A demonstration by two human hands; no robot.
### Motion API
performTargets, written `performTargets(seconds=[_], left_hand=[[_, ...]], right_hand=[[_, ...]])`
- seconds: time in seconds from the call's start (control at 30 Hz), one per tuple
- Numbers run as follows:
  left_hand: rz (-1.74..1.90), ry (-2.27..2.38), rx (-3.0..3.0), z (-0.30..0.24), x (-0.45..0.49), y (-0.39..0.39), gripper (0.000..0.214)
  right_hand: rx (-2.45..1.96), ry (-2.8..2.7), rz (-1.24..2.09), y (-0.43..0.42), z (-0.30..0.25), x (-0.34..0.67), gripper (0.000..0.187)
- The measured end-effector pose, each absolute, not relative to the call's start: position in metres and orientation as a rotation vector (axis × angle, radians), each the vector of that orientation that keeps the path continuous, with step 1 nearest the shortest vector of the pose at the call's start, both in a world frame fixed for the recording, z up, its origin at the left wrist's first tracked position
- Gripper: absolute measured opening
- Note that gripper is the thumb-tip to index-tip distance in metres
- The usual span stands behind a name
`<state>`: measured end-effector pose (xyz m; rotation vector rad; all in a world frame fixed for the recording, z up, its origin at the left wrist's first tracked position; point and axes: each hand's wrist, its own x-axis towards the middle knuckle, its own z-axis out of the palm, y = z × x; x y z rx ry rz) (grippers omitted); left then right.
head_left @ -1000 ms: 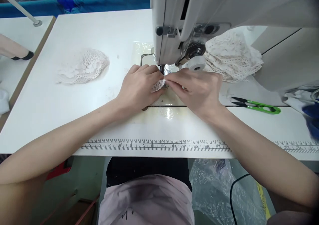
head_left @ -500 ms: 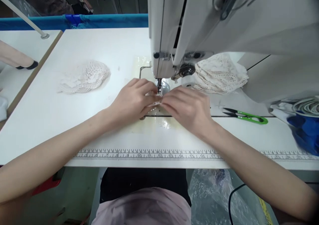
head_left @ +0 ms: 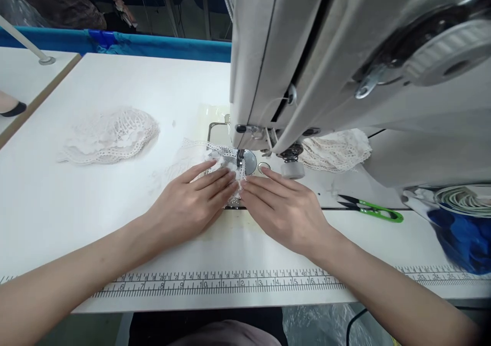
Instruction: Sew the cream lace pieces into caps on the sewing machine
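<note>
A small piece of white lace (head_left: 222, 159) lies under the presser foot (head_left: 241, 158) of a grey sewing machine (head_left: 330, 70). My left hand (head_left: 192, 203) rests flat on the table, fingers stretched out and pressing the lace's near edge from the left. My right hand (head_left: 284, 208) lies flat beside it, fingertips touching the lace just in front of the needle. Neither hand grips anything.
A pile of white lace pieces (head_left: 109, 136) sits at the left of the white table (head_left: 76, 208); another pile (head_left: 337, 149) lies behind the machine. Green thread snips (head_left: 370, 210) lie to the right, near a blue cloth bundle (head_left: 464, 233). A printed ruler (head_left: 215, 283) runs along the front edge.
Both hands went from curled over the lace to lying flat with fingers extended. The lace has fed further under the foot, now trailing left behind it. The camera view has dropped closer.
</note>
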<state>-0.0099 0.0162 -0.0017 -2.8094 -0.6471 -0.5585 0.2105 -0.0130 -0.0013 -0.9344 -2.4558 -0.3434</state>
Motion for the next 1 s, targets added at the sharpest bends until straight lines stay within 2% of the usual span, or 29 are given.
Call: performTargets(seconds=[1.0], left_hand=[[-0.561,-0.774,-2.788,-0.005,-0.006,0.027,0.031]], right_hand=[[-1.009,-2.473,-0.405,-0.001,-0.002,0.211,0.018]])
